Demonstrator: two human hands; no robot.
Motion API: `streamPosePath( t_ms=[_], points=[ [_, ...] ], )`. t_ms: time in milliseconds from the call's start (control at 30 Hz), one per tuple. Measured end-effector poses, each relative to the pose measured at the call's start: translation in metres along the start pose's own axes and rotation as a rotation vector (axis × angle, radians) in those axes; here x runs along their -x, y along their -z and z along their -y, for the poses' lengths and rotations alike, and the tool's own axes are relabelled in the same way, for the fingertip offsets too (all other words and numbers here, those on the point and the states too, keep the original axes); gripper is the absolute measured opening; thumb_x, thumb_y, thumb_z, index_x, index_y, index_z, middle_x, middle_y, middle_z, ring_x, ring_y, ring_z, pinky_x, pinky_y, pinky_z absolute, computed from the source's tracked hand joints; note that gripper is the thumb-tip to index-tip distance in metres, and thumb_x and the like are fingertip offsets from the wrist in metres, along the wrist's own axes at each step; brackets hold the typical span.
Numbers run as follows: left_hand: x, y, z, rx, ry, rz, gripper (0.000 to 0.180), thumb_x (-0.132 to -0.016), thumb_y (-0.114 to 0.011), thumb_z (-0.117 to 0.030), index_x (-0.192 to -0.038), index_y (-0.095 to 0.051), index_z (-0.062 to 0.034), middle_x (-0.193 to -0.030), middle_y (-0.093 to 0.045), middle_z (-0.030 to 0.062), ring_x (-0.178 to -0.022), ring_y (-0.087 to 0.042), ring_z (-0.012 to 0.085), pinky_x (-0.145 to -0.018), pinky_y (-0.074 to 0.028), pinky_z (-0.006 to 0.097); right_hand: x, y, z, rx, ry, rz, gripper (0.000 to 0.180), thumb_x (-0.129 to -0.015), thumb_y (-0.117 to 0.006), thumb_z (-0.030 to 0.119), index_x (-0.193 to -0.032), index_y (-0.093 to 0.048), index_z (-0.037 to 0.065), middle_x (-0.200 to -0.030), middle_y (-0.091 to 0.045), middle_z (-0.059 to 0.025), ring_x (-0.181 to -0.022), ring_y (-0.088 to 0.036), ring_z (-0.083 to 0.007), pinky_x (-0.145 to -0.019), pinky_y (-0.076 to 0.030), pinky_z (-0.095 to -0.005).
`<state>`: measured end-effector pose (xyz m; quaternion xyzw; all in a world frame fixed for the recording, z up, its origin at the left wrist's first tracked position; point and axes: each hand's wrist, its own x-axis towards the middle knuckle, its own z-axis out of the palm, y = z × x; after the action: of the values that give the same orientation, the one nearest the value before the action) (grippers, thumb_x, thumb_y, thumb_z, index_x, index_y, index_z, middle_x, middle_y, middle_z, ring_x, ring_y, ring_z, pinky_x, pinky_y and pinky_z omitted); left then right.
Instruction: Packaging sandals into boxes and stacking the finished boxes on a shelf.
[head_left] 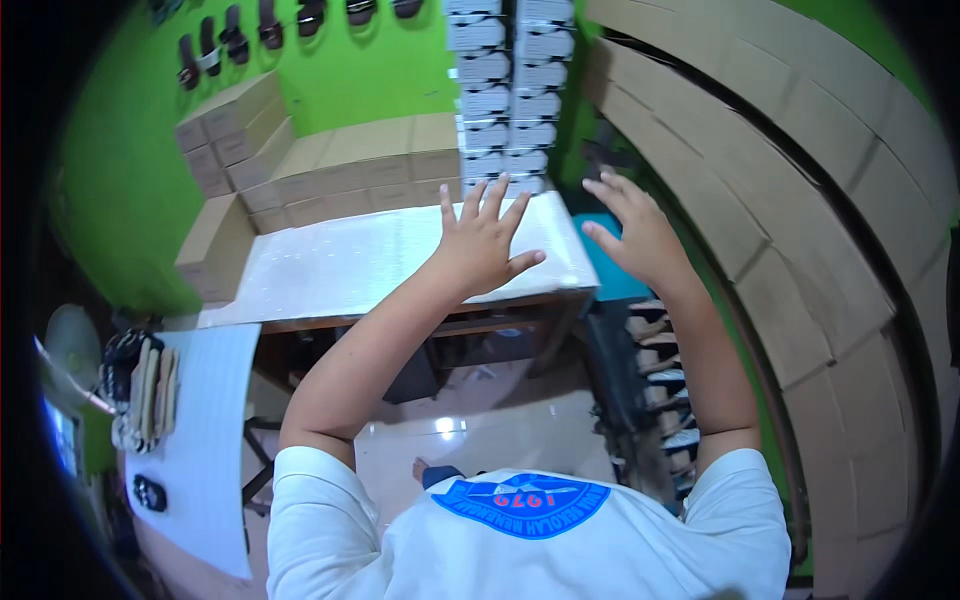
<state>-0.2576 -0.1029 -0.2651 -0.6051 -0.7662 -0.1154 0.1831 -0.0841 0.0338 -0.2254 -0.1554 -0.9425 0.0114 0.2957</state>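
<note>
Both my arms reach forward, palms away from me. My left hand [482, 240] is spread, with nothing in it, above the right part of a white-covered table [345, 255]. My right hand [638, 235] is raised beyond the table's right end, its fingers apart and holding nothing. A teal surface [612, 285] shows behind and below it. Past my left fingertips, two tall stacks of white boxes [487, 100] rise against the green wall. Brown cardboard boxes [360, 165] line the back and left of the table. Neither hand visibly touches anything.
Shelves of brown cartons [780, 190] run along the right side. Below my right arm is a dark rack [635, 400] of footwear. A second white-topped table [205, 420] at left bears a pile of sandal parts [148, 390]. Sandals [270, 25] hang on the wall. The floor [480, 430] is glossy tile.
</note>
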Motion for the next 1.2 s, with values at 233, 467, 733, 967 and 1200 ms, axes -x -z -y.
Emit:
streamPosePath(
  t_ms=[233,467,733,967,1200],
  points=[
    [0.085,-0.02,0.171,0.023,0.312,0.381,0.079,-0.077,-0.048,-0.062,-0.138,-0.026,-0.0168,-0.144,-0.016,0.018,-0.132,-0.016,0.036,-0.101,-0.007,0.064,-0.058,-0.136,0.058,-0.261,0.142,0.391,0.045,-0.08,-0.06,0.026,-0.12,-0.051,0.008,-0.122,-0.048,-0.0181,-0.113,-0.046,-0.0332,-0.096,-0.036,-0.0367],
    [0.145,-0.038,0.3,0.129,0.531,0.462,0.079,-0.075,-0.054,-0.058,-0.137,-0.031,-0.0143,-0.143,-0.016,0.021,-0.132,-0.017,0.0349,-0.1,-0.004,0.065,-0.11,-0.224,0.126,-0.38,0.19,0.728,0.042,-0.081,-0.06,0.025,-0.118,-0.052,0.006,-0.118,-0.052,-0.0173,-0.11,-0.049,-0.0311,-0.094,-0.038,-0.0364],
    [0.175,-0.066,0.385,0.192,0.696,0.482,0.077,-0.075,-0.055,-0.057,-0.136,-0.033,-0.0154,-0.143,-0.018,0.0206,-0.132,-0.016,0.0356,-0.101,-0.005,0.063,-0.149,-0.319,0.159,-0.541,0.241,0.75,0.041,-0.082,-0.059,0.03,-0.115,-0.055,0.006,-0.11,-0.057,-0.0171,-0.103,-0.052,-0.0319,-0.089,-0.041,-0.0372],
    [0.209,-0.077,0.467,0.206,0.926,0.424,0.075,-0.075,-0.056,-0.056,-0.135,-0.035,-0.0146,-0.143,-0.02,0.0199,-0.132,-0.018,0.0352,-0.102,-0.007,0.06,-0.205,-0.415,0.221,-0.675,0.271,0.846,0.043,-0.083,-0.058,0.033,-0.118,-0.054,0.009,-0.11,-0.058,-0.0159,-0.1,-0.056,-0.0278,-0.083,-0.044,-0.0366],
    [0.279,-0.083,0.6,0.083,1.149,-0.044,0.064,-0.077,-0.058,-0.046,-0.128,-0.041,-0.0099,-0.134,-0.034,0.0184,-0.122,-0.034,0.0373,-0.096,-0.026,0.056,-0.28,-0.503,0.348,-0.916,0.266,1.04,0.051,-0.086,-0.052,0.041,-0.125,-0.047,0.008,-0.118,-0.054,-0.016,-0.107,-0.054,-0.0273,-0.09,-0.042,-0.0353]
  ],
)
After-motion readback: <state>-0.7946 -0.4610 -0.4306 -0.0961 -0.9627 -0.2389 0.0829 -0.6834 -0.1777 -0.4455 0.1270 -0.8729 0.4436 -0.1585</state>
